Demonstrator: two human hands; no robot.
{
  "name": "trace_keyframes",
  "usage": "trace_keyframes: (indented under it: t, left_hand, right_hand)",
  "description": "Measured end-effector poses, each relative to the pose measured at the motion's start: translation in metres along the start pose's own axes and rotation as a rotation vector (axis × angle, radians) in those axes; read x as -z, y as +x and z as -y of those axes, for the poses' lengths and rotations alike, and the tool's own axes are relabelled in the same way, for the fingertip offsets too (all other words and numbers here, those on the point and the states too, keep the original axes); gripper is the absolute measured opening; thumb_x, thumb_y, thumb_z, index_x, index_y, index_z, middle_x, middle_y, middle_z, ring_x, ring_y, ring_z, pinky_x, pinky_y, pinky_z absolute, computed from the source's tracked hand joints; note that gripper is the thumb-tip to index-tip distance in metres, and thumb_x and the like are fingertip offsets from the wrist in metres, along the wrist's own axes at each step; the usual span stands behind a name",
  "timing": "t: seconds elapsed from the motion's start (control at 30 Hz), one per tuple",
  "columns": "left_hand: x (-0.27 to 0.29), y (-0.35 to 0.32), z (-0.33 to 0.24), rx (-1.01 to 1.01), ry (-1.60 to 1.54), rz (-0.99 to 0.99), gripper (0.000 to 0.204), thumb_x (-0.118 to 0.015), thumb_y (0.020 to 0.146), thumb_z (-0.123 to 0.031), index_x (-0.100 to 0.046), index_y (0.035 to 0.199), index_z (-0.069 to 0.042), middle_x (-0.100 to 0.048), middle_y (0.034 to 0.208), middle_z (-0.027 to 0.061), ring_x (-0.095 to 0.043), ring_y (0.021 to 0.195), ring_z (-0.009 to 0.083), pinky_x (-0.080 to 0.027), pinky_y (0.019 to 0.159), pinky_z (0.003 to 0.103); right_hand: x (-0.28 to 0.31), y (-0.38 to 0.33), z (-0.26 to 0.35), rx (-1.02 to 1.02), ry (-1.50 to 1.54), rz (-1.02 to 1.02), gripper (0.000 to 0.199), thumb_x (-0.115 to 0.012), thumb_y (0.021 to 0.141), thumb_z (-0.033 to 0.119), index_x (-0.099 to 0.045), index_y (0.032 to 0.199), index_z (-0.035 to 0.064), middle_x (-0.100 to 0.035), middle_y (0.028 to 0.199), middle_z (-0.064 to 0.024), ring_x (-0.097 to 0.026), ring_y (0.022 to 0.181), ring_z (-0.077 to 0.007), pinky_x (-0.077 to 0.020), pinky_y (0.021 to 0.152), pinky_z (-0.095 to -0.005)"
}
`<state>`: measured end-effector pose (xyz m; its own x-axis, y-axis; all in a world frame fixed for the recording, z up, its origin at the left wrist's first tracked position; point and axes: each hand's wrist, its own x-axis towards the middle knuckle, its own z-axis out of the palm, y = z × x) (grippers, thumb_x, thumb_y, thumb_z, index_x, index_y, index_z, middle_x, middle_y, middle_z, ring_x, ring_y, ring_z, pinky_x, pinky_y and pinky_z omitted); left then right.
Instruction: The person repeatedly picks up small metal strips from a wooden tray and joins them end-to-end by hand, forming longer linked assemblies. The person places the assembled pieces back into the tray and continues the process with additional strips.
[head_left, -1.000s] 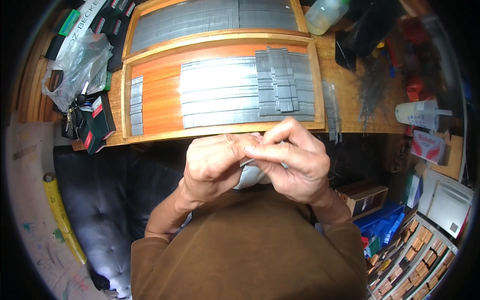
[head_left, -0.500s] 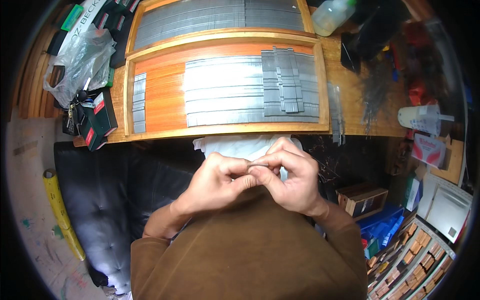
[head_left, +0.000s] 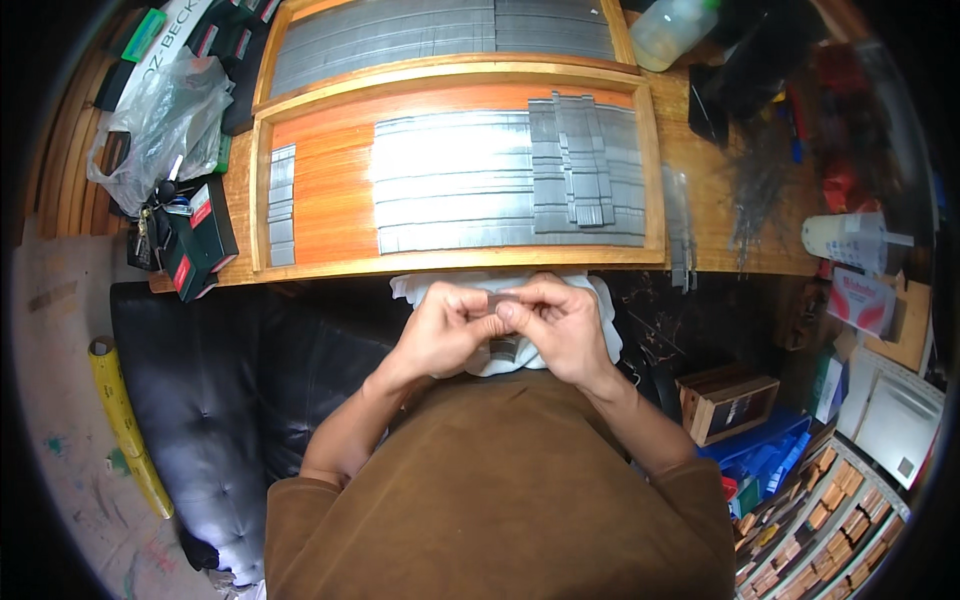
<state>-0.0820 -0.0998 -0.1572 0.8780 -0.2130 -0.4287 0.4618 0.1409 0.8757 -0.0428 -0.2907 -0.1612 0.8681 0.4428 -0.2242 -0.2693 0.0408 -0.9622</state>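
Observation:
Above my lap, in front of the bench, my left hand [head_left: 445,328] and my right hand [head_left: 562,330] meet fingertip to fingertip. Both pinch a small thin dark-grey strip [head_left: 498,298], mostly covered by the thumbs and forefingers. Under them a white cloth [head_left: 598,345] is spread over my lap. More grey strips [head_left: 505,348] show just below the fingers, partly hidden by the hands. Beyond, a wooden tray [head_left: 460,264] with an orange bottom holds rows of flat grey strips [head_left: 450,185], with a smaller stack [head_left: 572,160] laid across them at the right.
A second tray [head_left: 440,62] of strips lies behind. Dark boxes [head_left: 200,240], keys and a plastic bag [head_left: 165,130] crowd the left. At right are loose strips [head_left: 680,225], a spray bottle [head_left: 672,32], a plastic cup [head_left: 845,240] and a wooden box [head_left: 728,405]. A black padded seat [head_left: 220,400] stands left.
Both hands have moved slightly up and away from my body, still pinching the strip. Strips on the white cloth have come into view beneath them.

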Motion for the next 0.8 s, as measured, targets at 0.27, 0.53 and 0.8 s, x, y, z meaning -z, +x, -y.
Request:
trace_keyframes:
  t: [0.27,0.53,0.8]
  left_hand:
    - [-0.006,-0.031,-0.016,-0.485,0.442,-0.137,0.022,-0.076,0.085,0.005,-0.08,0.107,0.002,-0.078,0.089,0.0201,-0.079,0.076,0.0309,-0.06,0.066,0.034]
    - [-0.002,-0.033,-0.006,-0.448,0.472,-0.148,0.029,-0.072,0.084,0.011,-0.081,0.109,0.0,-0.08,0.09,0.0167,-0.08,0.082,0.0271,-0.062,0.073,0.032]
    - [0.001,-0.03,-0.009,-0.537,0.443,-0.138,0.028,-0.072,0.082,0.011,-0.079,0.108,0.003,-0.08,0.092,0.0185,-0.08,0.082,0.0298,-0.062,0.073,0.035]
  right_hand:
    - [-0.008,-0.007,0.048,0.338,-0.236,0.133,0.019,-0.084,0.084,-0.006,-0.082,0.102,0.0007,-0.065,0.088,-0.0042,-0.062,0.077,-0.0121,-0.0512,0.065,-0.0269]
    - [-0.007,0.001,0.038,0.295,-0.234,0.181,0.015,-0.088,0.081,-0.004,-0.081,0.094,-0.0001,-0.066,0.085,-0.0047,-0.063,0.075,-0.0132,-0.0509,0.065,-0.0273]
    - [-0.007,0.007,0.036,0.339,-0.216,0.232,0.015,-0.089,0.082,-0.001,-0.08,0.094,0.0,-0.066,0.086,-0.0046,-0.063,0.075,-0.0131,-0.051,0.064,-0.0267]
